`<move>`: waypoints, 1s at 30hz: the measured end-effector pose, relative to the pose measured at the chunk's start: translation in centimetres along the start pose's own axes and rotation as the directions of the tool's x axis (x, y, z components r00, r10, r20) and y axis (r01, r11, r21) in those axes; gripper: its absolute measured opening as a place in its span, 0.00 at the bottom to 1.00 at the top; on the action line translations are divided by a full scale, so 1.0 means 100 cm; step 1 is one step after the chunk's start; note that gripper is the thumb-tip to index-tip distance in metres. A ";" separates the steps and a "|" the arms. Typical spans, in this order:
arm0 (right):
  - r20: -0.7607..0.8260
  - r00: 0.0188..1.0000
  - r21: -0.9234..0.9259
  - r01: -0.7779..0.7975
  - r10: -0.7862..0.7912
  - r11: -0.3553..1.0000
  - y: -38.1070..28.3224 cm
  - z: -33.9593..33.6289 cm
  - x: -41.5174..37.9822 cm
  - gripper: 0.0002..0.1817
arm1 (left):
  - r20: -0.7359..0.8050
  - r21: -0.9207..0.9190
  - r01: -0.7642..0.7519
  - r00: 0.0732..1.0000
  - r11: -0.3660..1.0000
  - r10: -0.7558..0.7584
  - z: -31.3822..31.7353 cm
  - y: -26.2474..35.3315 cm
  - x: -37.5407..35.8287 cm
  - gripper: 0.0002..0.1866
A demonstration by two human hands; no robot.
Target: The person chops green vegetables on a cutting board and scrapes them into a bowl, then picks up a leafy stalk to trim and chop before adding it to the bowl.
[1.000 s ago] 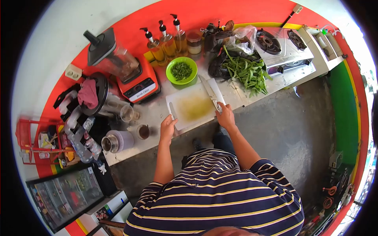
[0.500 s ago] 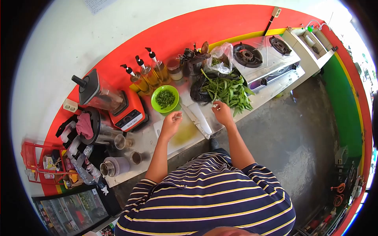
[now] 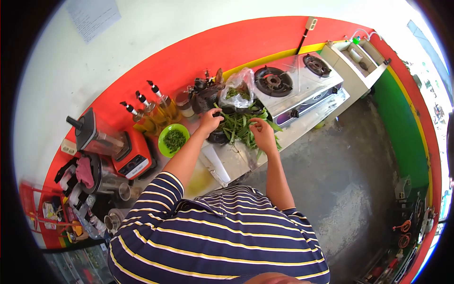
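A heap of long leafy greens point(image 3: 241, 130) lies on and around a black plastic bag point(image 3: 217, 137) on the metal counter. My left hand point(image 3: 209, 122) is at the heap's left side, thumb and fingers closed on a dark edge of the bag. At the right side, my right hand point(image 3: 264, 136) has its fingers curled in against the leaves. A broad-bladed knife point(image 3: 215, 163) lies on a white cutting board point(image 3: 196, 182) with a yellow-green stain. Left of my left forearm stands a lime-green bowl point(image 3: 163, 149) of chopped greens point(image 3: 174, 139).
Behind the heap sits a clear plastic bag point(image 3: 238, 90) with greens inside. A two-burner gas stove point(image 3: 302, 85) is to the right, then a sink point(image 3: 359, 61). Oil pump bottles point(image 3: 150, 113) and a red blender point(image 3: 135, 156) stand left.
Both hands have moved from over the cutting board and beside the heap onto the heap and its bag. The head view has shifted, so the counter things appear farther left.
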State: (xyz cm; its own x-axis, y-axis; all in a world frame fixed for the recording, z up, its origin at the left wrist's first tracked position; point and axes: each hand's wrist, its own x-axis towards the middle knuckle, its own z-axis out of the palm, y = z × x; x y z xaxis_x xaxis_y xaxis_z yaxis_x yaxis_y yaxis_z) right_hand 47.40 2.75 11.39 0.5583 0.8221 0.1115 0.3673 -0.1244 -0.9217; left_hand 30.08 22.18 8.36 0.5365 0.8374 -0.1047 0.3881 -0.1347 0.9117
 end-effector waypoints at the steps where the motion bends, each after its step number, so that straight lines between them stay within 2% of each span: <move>1: -0.009 1.000 0.028 -0.016 0.016 0.999 -0.002 -0.005 -0.002 0.15 | -0.019 0.041 0.039 0.999 0.998 -0.038 0.002 0.004 0.008 0.27; 2: -0.031 0.999 0.021 -0.013 0.014 1.000 -0.002 -0.009 -0.002 0.15 | -0.039 0.081 0.078 0.996 0.994 -0.075 0.004 0.008 0.015 0.27; 3: -0.023 1.000 0.030 -0.010 0.010 1.000 0.001 -0.012 -0.003 0.15 | -0.023 0.009 0.134 0.991 0.991 -0.134 0.006 0.013 0.019 0.28; 4: -0.013 1.000 0.040 -0.006 0.007 0.999 0.002 -0.015 -0.003 0.15 | -0.007 0.010 0.119 0.993 0.993 -0.119 0.008 0.008 0.030 0.28; 6: -0.024 1.000 0.028 -0.007 0.008 1.000 0.004 -0.021 -0.007 0.15 | 0.013 -0.139 0.190 0.982 0.972 -0.190 0.014 0.000 0.044 0.28; 8: -0.033 0.999 0.054 -0.023 0.024 0.998 0.007 -0.023 -0.010 0.15 | 0.006 -0.195 0.151 0.988 0.969 -0.153 0.019 -0.005 0.047 0.29; 10: -0.037 0.999 0.044 -0.029 0.030 0.999 0.007 -0.025 -0.013 0.15 | -0.107 -0.165 0.093 0.988 0.982 -0.112 0.023 0.000 0.040 0.28; 11: -0.032 0.999 0.034 -0.036 0.037 0.999 0.007 -0.026 -0.014 0.15 | -0.160 -0.096 0.033 0.986 0.995 -0.049 0.025 0.001 0.034 0.27; 12: -0.032 0.999 0.033 -0.034 0.035 0.999 0.006 -0.026 -0.015 0.15 | -0.161 -0.097 0.032 0.986 0.995 -0.047 0.023 0.006 0.024 0.27; 15: -0.026 0.999 0.030 -0.045 0.046 0.999 -0.001 -0.025 -0.019 0.14 | -0.155 -0.006 -0.295 0.944 0.956 0.290 0.013 0.035 -0.016 0.24; 16: -0.031 0.999 0.045 -0.030 0.031 0.999 -0.004 -0.023 -0.021 0.14 | -0.156 -0.008 -0.295 0.944 0.955 0.291 0.009 0.041 -0.026 0.24; 18: -0.033 0.999 0.058 -0.013 0.015 0.998 -0.012 -0.016 -0.023 0.14 | -0.178 -0.113 -0.392 0.912 0.913 0.370 -0.002 0.052 -0.043 0.21; 19: -0.018 1.000 0.070 -0.010 0.011 0.998 -0.017 -0.012 -0.024 0.15 | -0.182 -0.114 -0.390 0.912 0.914 0.366 -0.009 0.054 -0.050 0.21; 21: 0.012 1.000 0.080 -0.003 0.002 0.997 -0.031 -0.003 -0.026 0.15 | -0.171 -0.237 -0.407 0.911 0.882 0.374 -0.028 0.059 -0.063 0.19; 22: 0.027 1.000 0.095 0.009 -0.012 0.995 -0.039 0.003 -0.029 0.18 | -0.185 -0.235 -0.401 0.913 0.885 0.364 -0.037 0.062 -0.072 0.19; 24: 0.072 0.997 0.111 0.027 -0.035 0.993 -0.048 0.020 -0.030 0.21 | -0.233 -0.350 -0.434 0.899 0.830 0.371 -0.055 0.066 -0.093 0.18; 26: 0.041 0.985 0.130 0.164 -0.170 0.978 -0.054 0.042 -0.031 0.26 | -0.288 -0.366 -0.444 0.890 0.818 0.355 -0.073 0.063 -0.114 0.18; 30: 0.157 0.968 0.087 0.182 -0.194 0.979 -0.094 0.079 -0.041 0.32 | -0.371 -0.406 -0.408 0.891 0.818 0.260 -0.108 0.051 -0.166 0.19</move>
State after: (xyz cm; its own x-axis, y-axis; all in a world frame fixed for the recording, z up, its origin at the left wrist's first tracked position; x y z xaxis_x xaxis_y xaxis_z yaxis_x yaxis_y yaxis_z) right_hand 35.79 4.96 16.65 0.3529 0.9074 0.2282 0.3967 0.0758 -0.9148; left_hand 15.08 13.34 18.99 0.3012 0.9079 0.2915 -0.2060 -0.2365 0.9495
